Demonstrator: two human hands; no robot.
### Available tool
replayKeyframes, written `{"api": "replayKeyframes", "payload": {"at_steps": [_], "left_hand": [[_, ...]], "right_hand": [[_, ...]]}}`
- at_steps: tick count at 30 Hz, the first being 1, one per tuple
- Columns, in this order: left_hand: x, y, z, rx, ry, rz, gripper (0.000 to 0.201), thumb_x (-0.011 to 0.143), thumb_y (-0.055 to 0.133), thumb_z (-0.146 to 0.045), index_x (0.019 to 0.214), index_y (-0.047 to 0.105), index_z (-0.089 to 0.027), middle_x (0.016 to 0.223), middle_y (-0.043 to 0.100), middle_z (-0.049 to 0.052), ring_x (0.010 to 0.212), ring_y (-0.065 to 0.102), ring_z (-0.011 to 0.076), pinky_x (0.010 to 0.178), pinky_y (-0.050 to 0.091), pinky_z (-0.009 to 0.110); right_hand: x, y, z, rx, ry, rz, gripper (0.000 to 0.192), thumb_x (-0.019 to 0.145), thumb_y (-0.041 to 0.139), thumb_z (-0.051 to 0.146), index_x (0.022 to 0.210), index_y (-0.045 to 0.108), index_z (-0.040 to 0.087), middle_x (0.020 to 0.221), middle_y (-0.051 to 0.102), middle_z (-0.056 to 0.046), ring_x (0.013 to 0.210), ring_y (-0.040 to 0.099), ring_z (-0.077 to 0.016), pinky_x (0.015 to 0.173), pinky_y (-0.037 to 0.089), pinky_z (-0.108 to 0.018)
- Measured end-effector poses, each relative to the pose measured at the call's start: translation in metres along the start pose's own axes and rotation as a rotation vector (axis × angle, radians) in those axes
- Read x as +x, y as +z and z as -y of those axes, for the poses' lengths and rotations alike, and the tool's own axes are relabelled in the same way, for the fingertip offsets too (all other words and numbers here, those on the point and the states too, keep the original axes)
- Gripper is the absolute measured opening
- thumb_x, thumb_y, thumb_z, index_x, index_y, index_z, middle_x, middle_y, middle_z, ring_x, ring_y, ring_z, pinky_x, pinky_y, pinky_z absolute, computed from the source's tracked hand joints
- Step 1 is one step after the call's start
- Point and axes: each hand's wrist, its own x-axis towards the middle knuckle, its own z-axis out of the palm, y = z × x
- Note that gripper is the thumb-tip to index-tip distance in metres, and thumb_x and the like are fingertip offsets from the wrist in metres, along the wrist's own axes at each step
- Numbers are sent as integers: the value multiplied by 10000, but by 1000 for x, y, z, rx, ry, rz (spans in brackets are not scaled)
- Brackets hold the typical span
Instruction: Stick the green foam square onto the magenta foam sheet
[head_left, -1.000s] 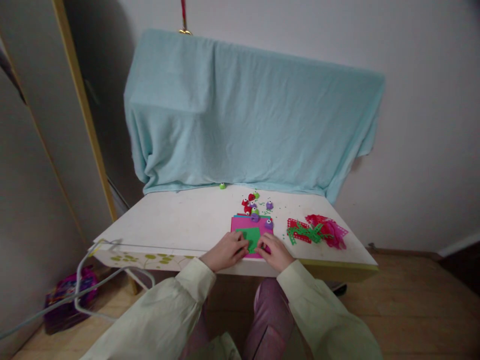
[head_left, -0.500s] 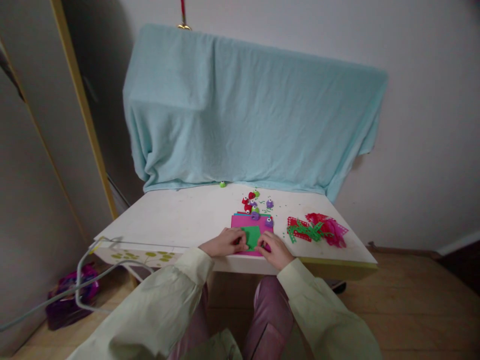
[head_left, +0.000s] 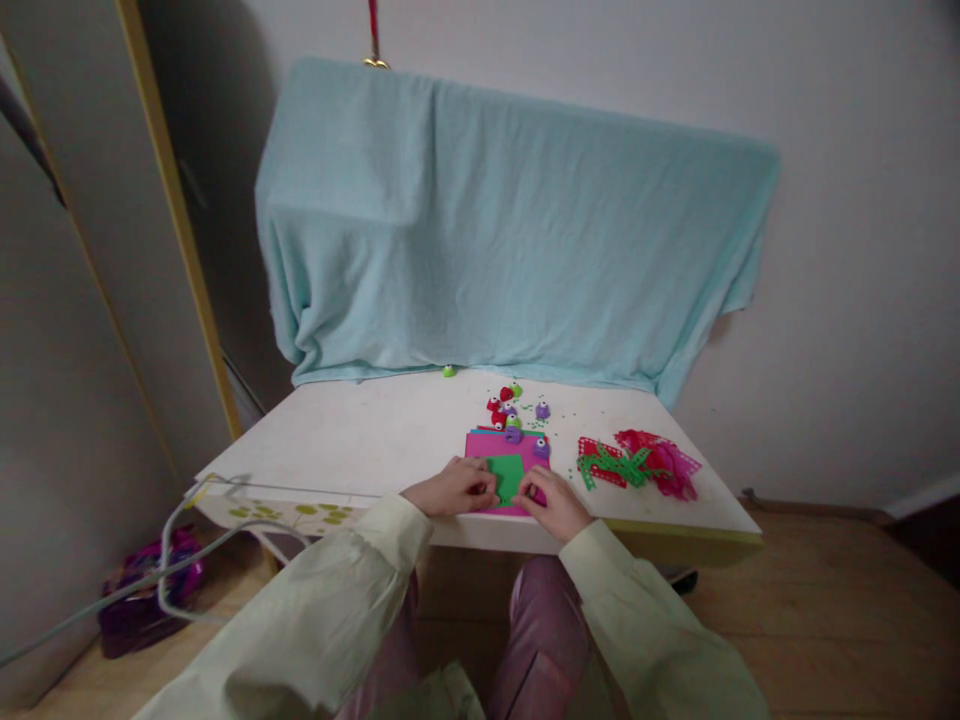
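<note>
Blanket: a pale blue cloth (head_left: 510, 230) hangs over something tall against the wall and drapes down to the back edge of the counter.
Counter: a white counter (head_left: 360, 440) with a green leaf print on its front left edge; the person sits at its near side, cream sleeves reaching onto it.
Cable: a grey cable (head_left: 172, 560) loops off the counter's left corner toward the floor, near a purple bag (head_left: 142, 605) lying on the floor.
Scrap pile: punched strips of red, green and pink paper (head_left: 637, 465) lie in a heap on the right part of the counter, well apart from the hands.
Pink sheet: a pink sheet (head_left: 487, 445) lies flat near the front edge, with a teal edge showing beneath it at the back.
Green piece: a small green paper piece (head_left: 508, 475) rests on the pink sheet, between the two hands.
Left hand: the left hand (head_left: 454, 490) is curled, fingertips pinched on the left edge of the green piece.
Right hand: the right hand (head_left: 551, 500) is curled likewise, fingertips closed on the right edge of the green piece.
Punches: small red, purple and green craft punches (head_left: 514, 412) cluster just behind the pink sheet, two purple ones on its back edge; a lone green one (head_left: 448, 371) sits by the blanket's hem.
</note>
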Motion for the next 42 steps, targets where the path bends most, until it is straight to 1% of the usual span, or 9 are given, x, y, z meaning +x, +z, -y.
{"api": "replayKeyframes", "payload": {"at_steps": [12, 19, 21, 24, 26, 29, 33, 37, 42], "left_hand": [[2, 3, 2, 82, 28, 19, 271, 887, 520, -456, 830, 656, -230, 868, 539, 22, 856, 506, 170, 736, 323, 265], [3, 3, -2, 120, -23, 55, 226, 874, 540, -426, 836, 622, -219, 922, 534, 27, 904, 508, 189, 759, 326, 281], [2, 3, -5, 111, -64, 49, 193, 868, 549, -402, 876, 582, -212, 945, 537, 28, 927, 506, 198, 757, 325, 281], [1, 4, -8, 78, -113, 23, 199, 851, 569, -367, 950, 508, -205, 979, 543, 28, 953, 501, 205, 754, 325, 281], [1, 4, -9, 65, -126, 18, 210, 845, 576, -356, 959, 482, -207, 980, 544, 21, 953, 499, 203, 753, 322, 283], [0, 4, -9, 53, -117, 21, 203, 858, 559, -361, 972, 475, -216, 980, 542, 12, 961, 496, 201, 754, 313, 289], [-3, 7, -9, 95, -146, -4, 216, 859, 556, -384, 983, 490, -220, 990, 527, 26, 980, 480, 219, 785, 304, 317], [-6, 10, -5, 134, -193, -59, 310, 831, 574, -492, 971, 511, -223, 1003, 498, 39, 1000, 454, 241, 820, 300, 344], [-11, 0, 2, 78, -178, -29, 401, 784, 593, -585, 965, 533, -232, 1026, 495, 33, 980, 448, 230, 836, 303, 348]], "right_hand": [[1, 1, 0, -4, -14, 10, 136, 848, 651, 305, 791, 574, 208, 790, 561, -2, 737, 537, -161, 694, 421, -283], [1, -1, 5, -55, -1, 7, 117, 841, 656, 286, 801, 574, 214, 798, 565, -12, 744, 546, -177, 696, 449, -307], [-3, -2, 15, -120, 0, -67, 80, 842, 649, 266, 873, 593, 217, 891, 588, -48, 843, 559, -211, 760, 464, -350], [-15, -1, 31, -240, -83, -173, 147, 867, 584, 193, 1003, 628, 229, 1149, 575, -103, 1072, 512, -267, 919, 429, -444], [-24, 1, 41, -302, -182, -159, 232, 872, 547, 156, 1064, 642, 245, 1292, 525, -95, 1170, 464, -281, 977, 399, -482], [-33, 7, 47, -355, -282, -128, 341, 864, 536, 137, 1175, 616, 250, 1380, 478, -77, 1223, 440, -277, 1009, 387, -505], [-35, 8, 45, -370, -294, -117, 384, 867, 523, 129, 1227, 592, 242, 1382, 491, -69, 1228, 448, -265, 1010, 401, -502], [-39, 0, 35, -371, -272, -132, 390, 860, 514, 115, 1218, 602, 241, 1383, 493, -70, 1228, 455, -268, 993, 420, -497], [-49, -14, 20, -360, -223, -157, 388, 847, 502, 88, 1189, 620, 229, 1320, 550, -75, 1172, 504, -257, 963, 449, -477]]}}
